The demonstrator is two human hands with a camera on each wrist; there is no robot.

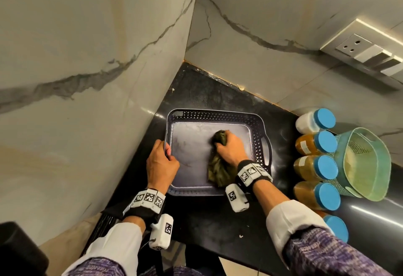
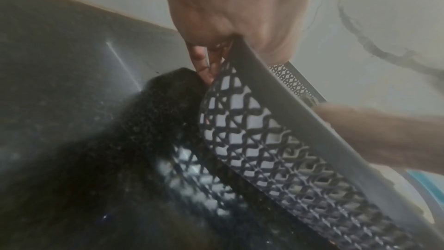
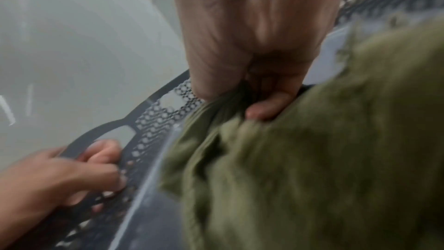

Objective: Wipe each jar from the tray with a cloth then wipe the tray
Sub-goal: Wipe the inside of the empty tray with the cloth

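Landmark: tray (image 1: 218, 115), dark grey, perforated walls, handle slots on its left and right ends; it sits flat on the black surface (image 1: 202, 216) in the corner where two marble walls meet.
Left hand (image 1: 161, 164): at the tray's left end, fingers curled over the rim and through the handle slot, thumb on the inside; clamped on the tray. The left wrist view shows fingertips (image 2: 204, 67) tucked behind the mesh wall.
Right hand (image 1: 231, 148): inside the tray, right of its centre, fist closed round a bunch of the cloth, pressing it down on the tray floor.
Cloth (image 1: 219, 173): olive green, crumpled; the gripped wad pokes out at the far side of the fist, the loose tail trails toward the tray's near wall. Right wrist view is blurred, but shows cloth (image 3: 312, 159) spilling out of the fist across the floor.
Tray floor: pale smears and streaks showing left of the cloth.
Jars (image 1: 316, 169): five with blue lids in a row on the surface, just right of the tray, none in it; contents amber to brown, farthest one whitish.
Basket (image 1: 366, 164): teal plastic, perforated, right of the jars and touching them.
Socket (image 1: 359, 51): on the wall beyond the jars, far right of the tray.
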